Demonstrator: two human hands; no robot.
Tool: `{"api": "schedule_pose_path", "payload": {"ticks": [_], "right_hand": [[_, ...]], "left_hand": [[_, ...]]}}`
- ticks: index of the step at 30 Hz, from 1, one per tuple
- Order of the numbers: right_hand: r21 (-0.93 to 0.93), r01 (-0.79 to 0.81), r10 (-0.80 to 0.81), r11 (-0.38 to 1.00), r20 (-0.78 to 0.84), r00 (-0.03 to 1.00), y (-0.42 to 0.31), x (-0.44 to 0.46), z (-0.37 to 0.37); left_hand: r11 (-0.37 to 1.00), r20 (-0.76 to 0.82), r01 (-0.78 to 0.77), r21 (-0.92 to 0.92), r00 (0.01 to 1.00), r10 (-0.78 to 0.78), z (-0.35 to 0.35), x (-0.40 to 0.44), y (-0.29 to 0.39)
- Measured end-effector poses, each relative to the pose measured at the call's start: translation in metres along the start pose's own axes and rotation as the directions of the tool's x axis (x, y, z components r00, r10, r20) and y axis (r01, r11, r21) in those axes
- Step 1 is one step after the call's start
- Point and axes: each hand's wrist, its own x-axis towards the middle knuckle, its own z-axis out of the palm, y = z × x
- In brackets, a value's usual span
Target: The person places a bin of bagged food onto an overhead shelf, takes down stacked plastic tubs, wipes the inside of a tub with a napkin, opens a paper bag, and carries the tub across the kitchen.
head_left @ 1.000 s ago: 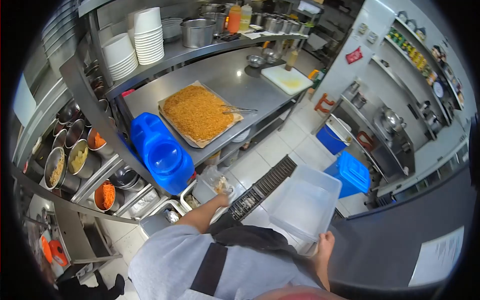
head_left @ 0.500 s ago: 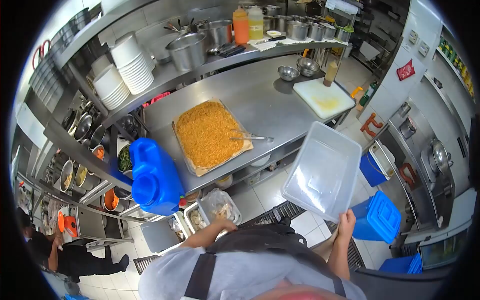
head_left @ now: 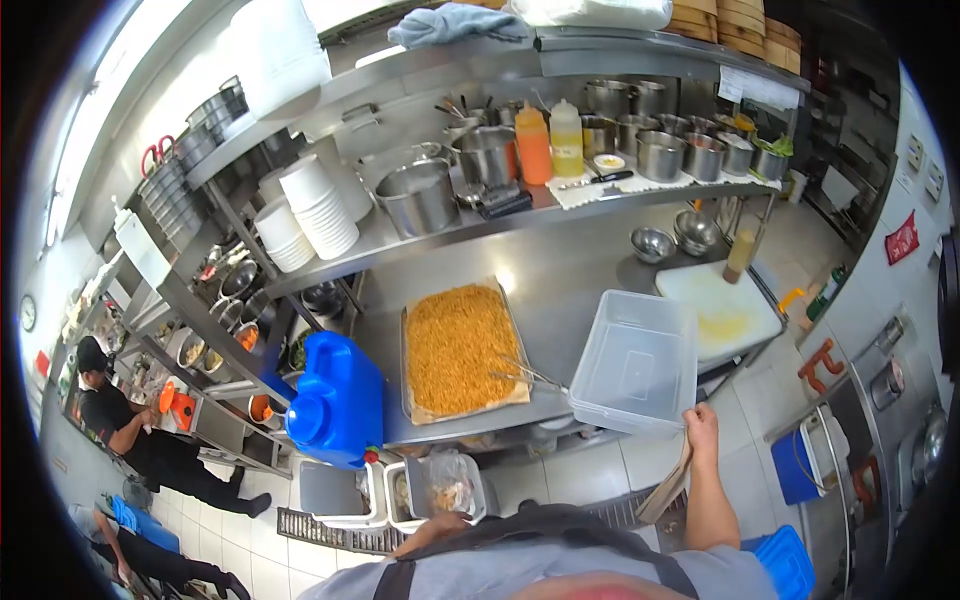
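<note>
My right hand [head_left: 702, 428] is closed on the near right corner of a clear plastic storage box [head_left: 640, 365]. The box is tilted, its open side toward me, over the counter's front edge; whether it touches the counter I cannot tell. A brown flat strip [head_left: 664, 484] hangs just below that hand. My left hand [head_left: 446, 524] is low by my body, near the white bins, its fingers mostly hidden. Left of the box lies a tray of orange-brown crumbly food [head_left: 462, 350] on paper, with metal tongs [head_left: 530, 372] resting at its right edge.
A blue jug [head_left: 338, 400] stands at the counter's left end. A white cutting board [head_left: 720, 310] with a squeeze bottle [head_left: 739, 256] is at the right. Pots [head_left: 418, 195] and bottles line the shelf. Open bins [head_left: 440, 490] sit below. Two people work at left.
The plastic box has moved from over the floor, at the right, up to the counter's edge beside the cutting board, carried by my right hand. The view has tilted upward.
</note>
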Motion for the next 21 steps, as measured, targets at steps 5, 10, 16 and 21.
{"api": "schedule_pose_path", "payload": {"ticks": [5,10,16,21], "right_hand": [[-0.318,0.049,-0.018,0.947,0.098,0.995,-0.027,0.069,0.026],[-0.397,-0.016,0.057,0.918,0.093,0.994,-0.023,0.119,0.048],[-0.409,0.021,0.05,0.912,0.163,0.985,0.015,0.156,0.08],[-0.411,0.219,-0.066,0.885,0.355,0.932,0.025,0.189,0.083]], "left_hand": [[0.932,0.068,0.219,-0.287,0.976,-0.209,-0.07,0.031,0.026],[0.835,0.093,0.271,-0.479,0.961,-0.259,-0.196,0.066,0.159],[0.976,-0.466,-0.136,-0.168,0.884,0.043,-0.333,0.048,0.326],[0.898,-0.785,-0.074,0.434,0.459,0.417,-0.402,0.006,0.481]]}}
